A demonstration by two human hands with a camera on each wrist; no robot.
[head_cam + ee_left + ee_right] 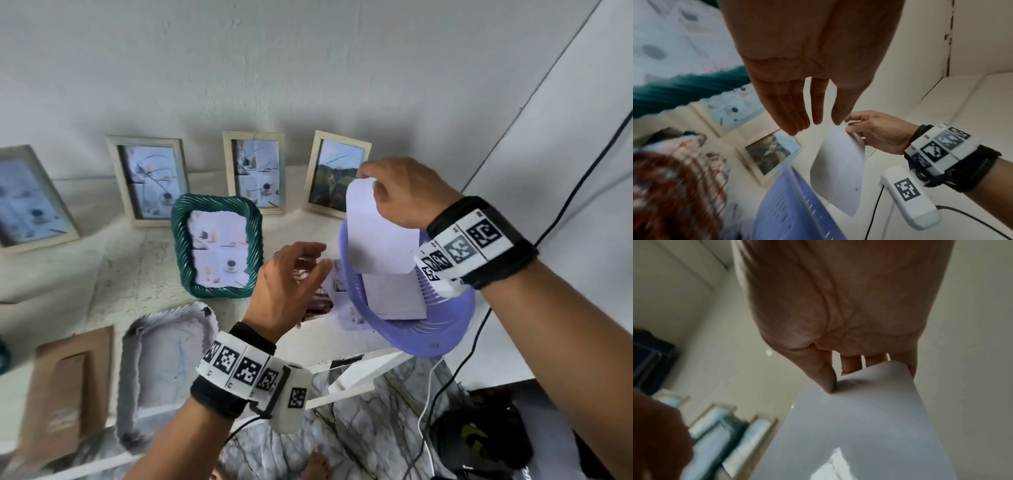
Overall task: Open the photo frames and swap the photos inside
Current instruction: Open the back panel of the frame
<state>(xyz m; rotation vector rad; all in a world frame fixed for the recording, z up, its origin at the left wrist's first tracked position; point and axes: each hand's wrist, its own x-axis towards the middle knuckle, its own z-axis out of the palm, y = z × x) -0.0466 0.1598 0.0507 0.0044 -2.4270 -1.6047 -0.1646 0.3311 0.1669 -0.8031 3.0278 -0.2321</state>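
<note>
Right hand (404,195), right of centre in the head view: pinching the top edge of a white photo (380,229), blank back toward the camera, thumb on the near face and fingers behind, as the right wrist view confirms. Sheet hanging, slightly curled, over a purple basket (455,329) at lower right, with more prints standing inside. Left hand (291,284), centre of the frame: empty, fingers spread and loosely extended toward the photo's lower corner, not touching it.

Open silver frame (171,373) face-down at lower left, beside its brown backing board (65,394). Green twisted frame (217,245) upright at centre, print still inside. Three pale wooden frames along the wall across the top, one (337,174) just behind the raised photo, a fourth at far left. A dark red patterned thing under the left hand, too blurred to name.

Likely step: carrying a fresh print toward the open frame.

Risks, as judged from here:
- Slipping from a light pinch on one edge only; print dropping back into the basket or off the table edge.
- Creasing where thumb presses the curl.
- Sweeping across and knocking over the upright green frame.
- Going in with the printed side facing the wrong way, since only the blank side shows.
</note>
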